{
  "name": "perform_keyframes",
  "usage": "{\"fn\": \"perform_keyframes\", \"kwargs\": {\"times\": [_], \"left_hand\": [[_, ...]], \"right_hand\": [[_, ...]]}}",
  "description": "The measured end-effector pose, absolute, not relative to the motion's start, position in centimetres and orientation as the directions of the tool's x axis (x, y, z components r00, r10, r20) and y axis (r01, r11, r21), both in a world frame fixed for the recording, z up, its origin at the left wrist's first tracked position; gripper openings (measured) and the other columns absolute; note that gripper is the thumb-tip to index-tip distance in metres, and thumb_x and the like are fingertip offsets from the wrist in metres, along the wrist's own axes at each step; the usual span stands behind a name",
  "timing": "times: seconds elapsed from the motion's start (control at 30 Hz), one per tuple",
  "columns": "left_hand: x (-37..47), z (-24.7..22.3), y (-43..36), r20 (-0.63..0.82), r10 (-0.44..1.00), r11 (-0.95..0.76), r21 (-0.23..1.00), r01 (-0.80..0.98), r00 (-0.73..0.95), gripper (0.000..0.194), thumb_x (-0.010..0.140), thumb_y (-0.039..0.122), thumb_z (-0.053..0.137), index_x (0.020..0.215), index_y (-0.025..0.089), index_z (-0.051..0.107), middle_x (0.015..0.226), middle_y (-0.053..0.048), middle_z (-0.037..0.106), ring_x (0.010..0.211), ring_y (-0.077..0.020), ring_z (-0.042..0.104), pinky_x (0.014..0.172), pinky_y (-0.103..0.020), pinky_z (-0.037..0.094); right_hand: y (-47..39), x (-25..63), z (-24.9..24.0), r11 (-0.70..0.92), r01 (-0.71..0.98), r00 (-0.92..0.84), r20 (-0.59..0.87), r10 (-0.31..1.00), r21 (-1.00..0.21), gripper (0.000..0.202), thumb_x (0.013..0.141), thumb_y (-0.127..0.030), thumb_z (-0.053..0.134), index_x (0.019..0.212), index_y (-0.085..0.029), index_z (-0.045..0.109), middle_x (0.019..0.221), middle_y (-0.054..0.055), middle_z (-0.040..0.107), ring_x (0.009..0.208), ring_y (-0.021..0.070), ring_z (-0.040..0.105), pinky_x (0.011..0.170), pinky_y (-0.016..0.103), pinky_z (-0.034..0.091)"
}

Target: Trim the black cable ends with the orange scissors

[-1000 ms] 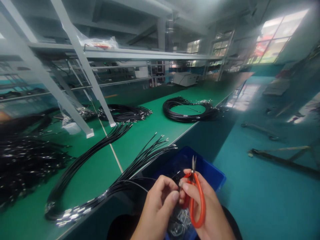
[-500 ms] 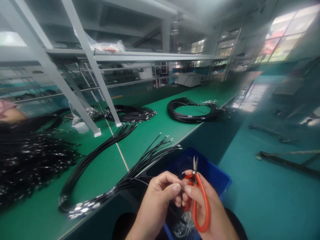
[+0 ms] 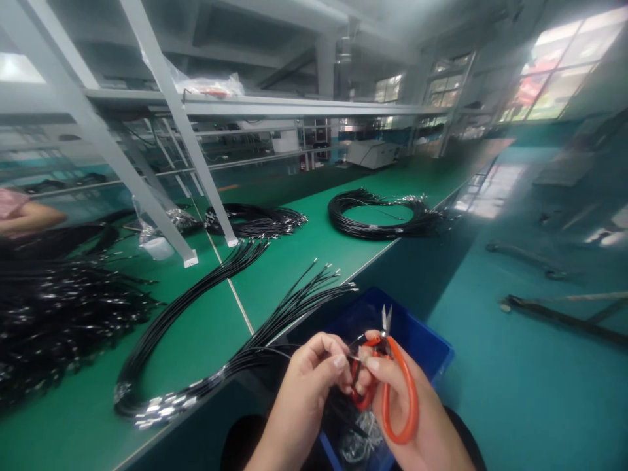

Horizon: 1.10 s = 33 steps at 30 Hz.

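At far left, another person's arm reached over a heap of black cables, their tips glinting, piled on the green bench. To its right, a long black bundle curved in an open loop, banded with shiny silver-white pieces along its near bend; its loose ends fanned out towards the bench edge, tipped in pale metal. A dark cable ran from it to behind my left hand.

That hand was curled, thumb and fingers pinching a strand, thin and greyish, too small to make out well. It lay between my two hands, bridging the fingertips, just left of the scissors. My right hand held these against the palm, its thumb and fingertips also closed at the strand's right end. The scissors had orange loop handles and short bright blades, slightly parted, pointing away from me.

Beneath both hands stood a blue bin, with clear, tangled scraps in its near part. Farther off, a black coil lay on the bench.
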<state>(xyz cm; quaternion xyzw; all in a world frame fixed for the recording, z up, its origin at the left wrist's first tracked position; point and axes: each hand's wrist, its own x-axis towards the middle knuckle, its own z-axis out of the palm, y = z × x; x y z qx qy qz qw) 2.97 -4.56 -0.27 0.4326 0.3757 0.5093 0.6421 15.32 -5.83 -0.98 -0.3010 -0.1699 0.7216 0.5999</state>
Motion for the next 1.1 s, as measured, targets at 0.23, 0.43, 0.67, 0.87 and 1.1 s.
{"fn": "perform_keyframes", "kwargs": {"times": [0.23,0.43,0.67,0.87,1.1], "left_hand": [[3.1,0.3,-5.2,0.457,0.886,-0.429,0.749,0.505,0.075,0.018,0.081,0.010,0.052,0.089,0.022,0.064,0.094,-0.005,0.056,0.072,-0.0126,0.059,0.064,-0.020,0.046],[2.5,0.3,-5.3,0.403,0.914,-0.370,0.771,0.518,0.053,0.016,0.083,0.014,0.050,0.086,0.021,0.064,0.090,-0.005,0.062,0.078,-0.0166,0.062,0.067,-0.023,0.047],[3.0,-0.4,-5.5,0.096,0.986,-0.114,0.986,0.126,0.138,0.009,0.079,0.024,0.061,0.076,0.016,0.064,0.069,-0.002,0.064,0.062,-0.0129,0.058,0.059,-0.020,0.045],[2.6,-1.5,-4.8,-0.025,0.990,0.026,1.000,-0.009,0.137,0.024,0.075,0.036,0.066,0.070,0.014,0.061,0.058,0.002,0.052,0.047,-0.0061,0.041,0.044,-0.016,0.034],[2.9,-1.3,-4.9,-0.033,0.990,0.039,0.998,-0.039,0.134,0.024,0.073,0.035,0.067,0.067,0.013,0.060,0.056,0.003,0.050,0.046,-0.0056,0.039,0.043,-0.015,0.032]], "right_hand": [[-5.5,15.3,-0.6,-0.245,-0.801,-0.095,-0.289,0.953,-0.546,0.030,0.072,-0.018,0.072,0.096,-0.018,0.055,0.070,0.000,0.060,0.060,0.0127,0.056,0.058,0.022,0.047],[-5.4,15.1,-0.7,-0.226,-0.792,-0.069,-0.285,0.956,-0.567,0.029,0.072,-0.015,0.071,0.095,-0.018,0.053,0.069,0.000,0.060,0.059,0.0120,0.054,0.055,0.021,0.045],[-5.3,15.3,-1.1,-0.192,-0.741,-0.063,-0.217,0.974,-0.643,0.025,0.076,-0.016,0.064,0.098,-0.018,0.052,0.062,-0.003,0.056,0.053,0.0111,0.047,0.049,0.021,0.038],[-4.7,15.1,-0.3,-0.068,-0.631,0.110,-0.176,0.978,-0.773,0.033,0.073,-0.021,0.071,0.100,-0.019,0.052,0.081,0.001,0.065,0.056,0.0079,0.047,0.055,0.019,0.040],[-4.6,14.8,-0.5,-0.060,-0.609,0.072,-0.131,0.989,-0.791,0.034,0.068,-0.017,0.071,0.096,-0.021,0.053,0.069,-0.004,0.060,0.055,0.0088,0.049,0.050,0.017,0.038]]}}
